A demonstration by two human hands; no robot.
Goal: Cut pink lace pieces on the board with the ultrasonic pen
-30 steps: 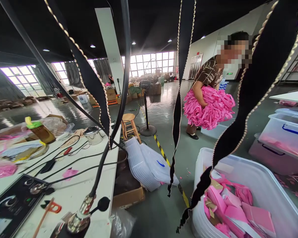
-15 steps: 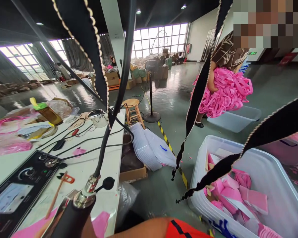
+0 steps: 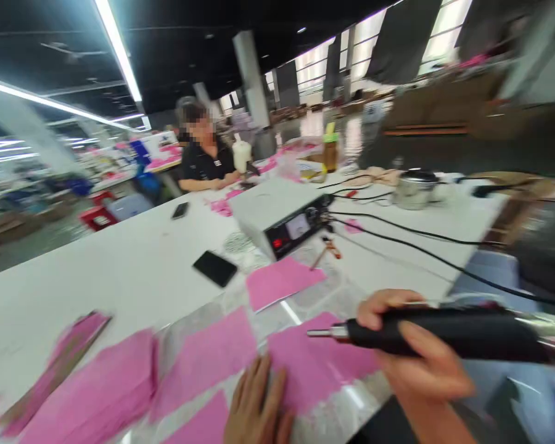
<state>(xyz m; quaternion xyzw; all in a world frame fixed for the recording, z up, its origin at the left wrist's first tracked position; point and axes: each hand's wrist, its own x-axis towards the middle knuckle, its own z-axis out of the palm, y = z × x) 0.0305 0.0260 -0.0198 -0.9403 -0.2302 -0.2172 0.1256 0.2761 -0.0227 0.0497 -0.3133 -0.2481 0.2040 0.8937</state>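
Note:
My right hand [image 3: 425,354] is wrapped round a black, cabled hand tool [image 3: 457,333] with a thin metal tip pointing left. That tip is over a pink fabric piece [image 3: 300,364] on the table. My left hand [image 3: 258,404] lies flat with fingers stretched out, at the left edge of this piece. Further pink pieces lie nearby: one rectangle [image 3: 213,345] to the left, and one [image 3: 282,280] farther back. A thick pink stack [image 3: 102,382] sits at the lower left. Motion blurs the right side of the view.
A control box [image 3: 277,216] with a dial and red switch stands behind the pieces, black cables [image 3: 416,246] running right from it. A phone [image 3: 215,268] lies on the white table [image 3: 120,271]. Across it sits another person [image 3: 208,160]. A lidded pot [image 3: 415,188] stands at the right.
My view has swung left, from the floor and plastic bins to the tabletop. The tool, earlier upright at the lower edge, now lies level in my right hand. My left hand has come into sight.

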